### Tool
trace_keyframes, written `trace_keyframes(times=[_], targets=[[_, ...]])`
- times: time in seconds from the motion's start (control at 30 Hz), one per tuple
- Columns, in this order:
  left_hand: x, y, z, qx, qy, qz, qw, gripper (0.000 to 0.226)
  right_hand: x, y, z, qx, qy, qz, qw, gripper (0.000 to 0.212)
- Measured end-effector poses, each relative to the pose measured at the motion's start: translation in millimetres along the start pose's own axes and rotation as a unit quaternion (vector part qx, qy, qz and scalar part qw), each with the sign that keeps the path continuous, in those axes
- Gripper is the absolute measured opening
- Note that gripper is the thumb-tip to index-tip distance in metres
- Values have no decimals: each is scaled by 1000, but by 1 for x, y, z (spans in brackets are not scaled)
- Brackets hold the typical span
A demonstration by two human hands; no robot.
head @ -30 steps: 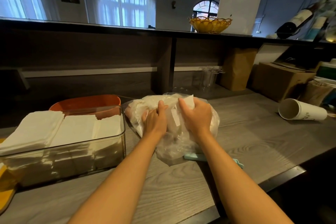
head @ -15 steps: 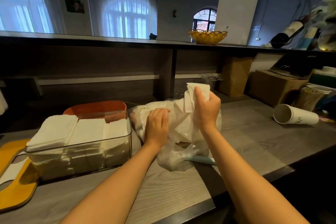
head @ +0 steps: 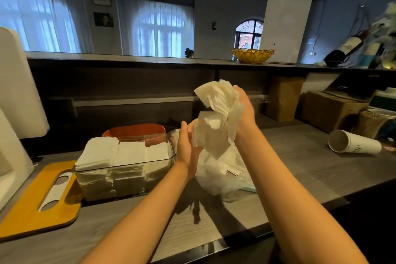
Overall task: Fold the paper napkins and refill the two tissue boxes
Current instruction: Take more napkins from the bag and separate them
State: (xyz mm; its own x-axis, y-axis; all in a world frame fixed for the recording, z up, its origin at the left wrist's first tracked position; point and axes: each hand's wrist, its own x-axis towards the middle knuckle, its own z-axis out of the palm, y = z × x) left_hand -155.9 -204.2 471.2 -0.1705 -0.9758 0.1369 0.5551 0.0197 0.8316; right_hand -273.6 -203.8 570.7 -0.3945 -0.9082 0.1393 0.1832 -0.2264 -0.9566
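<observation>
A bunch of paper napkins [head: 220, 103], in the bag [head: 216, 169] a second earlier, was lifted clear, right hand [head: 244, 109] clamped on it, left hand [head: 188, 146] flat alongside, ready for folding.

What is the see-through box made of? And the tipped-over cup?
The box looks like clear, glossy plastic or glass: the napkins show through its walls. The cup looks like matte white paper, with a rolled rim.
</observation>
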Motion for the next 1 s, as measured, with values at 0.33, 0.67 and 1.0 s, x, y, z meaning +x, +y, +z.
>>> trace_keyframes(times=[0.33, 0.67, 1.0], targets=[[-32, -30, -33, -44, 27, -112, 992, 64, -8, 90, 13, 57, 120, 166, 977, 38], [-15, -47, -36, 42, 45, -133, 989, 70, 9, 136, 19, -74, 162, -41, 983, 29], [1, -54, -36, 58, 50, -98, 992, 15, 13, 130, -2, 3, 60, -12, 998, 21]])
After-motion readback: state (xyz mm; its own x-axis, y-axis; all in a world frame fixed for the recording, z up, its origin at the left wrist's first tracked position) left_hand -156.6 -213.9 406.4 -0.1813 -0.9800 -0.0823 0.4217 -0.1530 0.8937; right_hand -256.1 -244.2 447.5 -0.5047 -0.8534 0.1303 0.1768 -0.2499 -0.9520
